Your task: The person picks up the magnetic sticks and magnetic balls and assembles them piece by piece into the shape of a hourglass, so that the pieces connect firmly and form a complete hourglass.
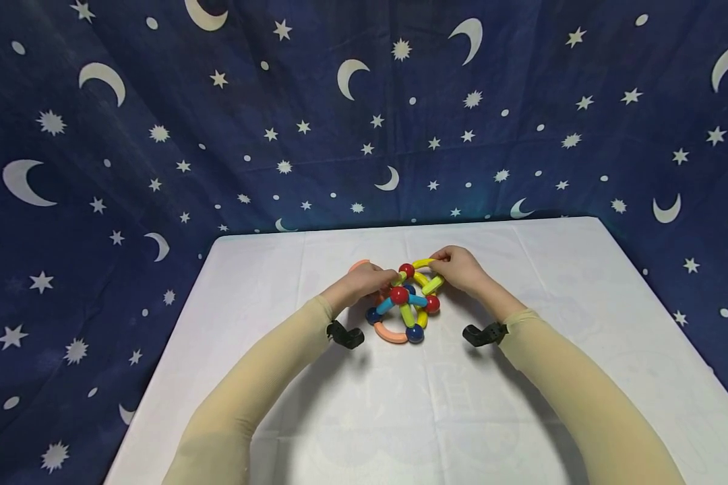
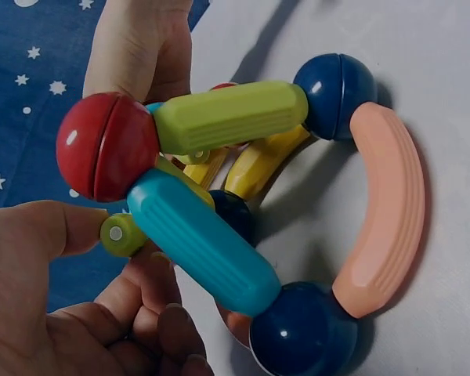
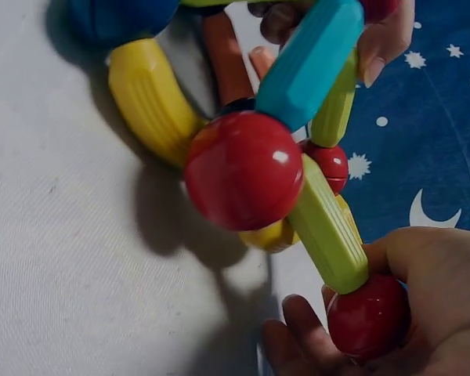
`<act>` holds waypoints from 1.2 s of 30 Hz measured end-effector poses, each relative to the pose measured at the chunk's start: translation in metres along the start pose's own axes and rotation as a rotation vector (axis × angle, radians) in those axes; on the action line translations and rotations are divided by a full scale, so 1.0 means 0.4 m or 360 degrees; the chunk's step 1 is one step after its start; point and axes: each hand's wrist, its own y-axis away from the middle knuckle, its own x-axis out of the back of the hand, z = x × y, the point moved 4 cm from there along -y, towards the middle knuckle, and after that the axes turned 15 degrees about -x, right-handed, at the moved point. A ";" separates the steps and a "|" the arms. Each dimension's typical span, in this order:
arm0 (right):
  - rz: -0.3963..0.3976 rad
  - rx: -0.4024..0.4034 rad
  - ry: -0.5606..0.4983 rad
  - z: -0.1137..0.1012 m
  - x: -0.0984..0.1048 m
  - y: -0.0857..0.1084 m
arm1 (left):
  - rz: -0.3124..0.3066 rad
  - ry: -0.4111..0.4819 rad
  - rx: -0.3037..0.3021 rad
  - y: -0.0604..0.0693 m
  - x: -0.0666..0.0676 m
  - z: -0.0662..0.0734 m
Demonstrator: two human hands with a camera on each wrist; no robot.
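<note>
A magnetic construction of balls and rods stands on the white table. In front a red ball (image 1: 399, 295) joins blue rods (image 2: 204, 243) and a green rod (image 2: 231, 117). Blue balls (image 2: 304, 329) and a peach curved rod (image 2: 392, 207) form the lower edge. My left hand (image 1: 365, 281) pinches a short green rod (image 2: 121, 233), whose magnet end faces the left wrist camera. At the far right, my right hand (image 1: 461, 271) holds a red ball (image 3: 368, 317) at the end of another green rod (image 3: 329, 227); the head view hides that ball.
Yellow curved rods (image 3: 153, 102) form the construction's right side. Another peach curved rod (image 1: 359, 264) shows beyond the left hand, partly hidden. The table (image 1: 364, 417) extends around it, with a dark blue star-and-moon cloth (image 1: 315, 135) behind.
</note>
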 end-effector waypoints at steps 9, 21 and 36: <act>-0.0195 -0.0168 -0.0428 0.004 -0.001 0.013 | -0.0013 0.0020 -0.0021 0.004 -0.001 0.005; -0.0547 -0.0347 -0.0899 -0.005 -0.009 0.030 | -0.0042 0.0049 -0.0057 0.018 0.001 0.007; -0.0518 -0.0300 -0.0901 -0.042 0.034 0.059 | 0.0026 0.0036 -0.0045 0.023 0.003 0.023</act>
